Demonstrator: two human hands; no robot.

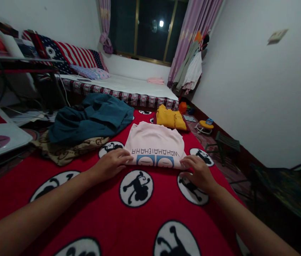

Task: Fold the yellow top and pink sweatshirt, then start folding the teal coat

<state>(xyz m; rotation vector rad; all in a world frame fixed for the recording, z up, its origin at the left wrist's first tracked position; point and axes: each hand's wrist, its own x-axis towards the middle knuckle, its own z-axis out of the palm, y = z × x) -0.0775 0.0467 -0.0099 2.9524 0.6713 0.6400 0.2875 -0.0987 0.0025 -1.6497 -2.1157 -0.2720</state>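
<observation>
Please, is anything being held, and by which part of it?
The left hand touches the pink garment at its near left corner, the right hand at its near right corner; whether either grips is unclear.

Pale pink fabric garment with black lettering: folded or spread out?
Folded. The pale pink garment lies as a compact bundle; its straight near edge, between left hand and right hand, cuts across the blue-and-white print.
</observation>
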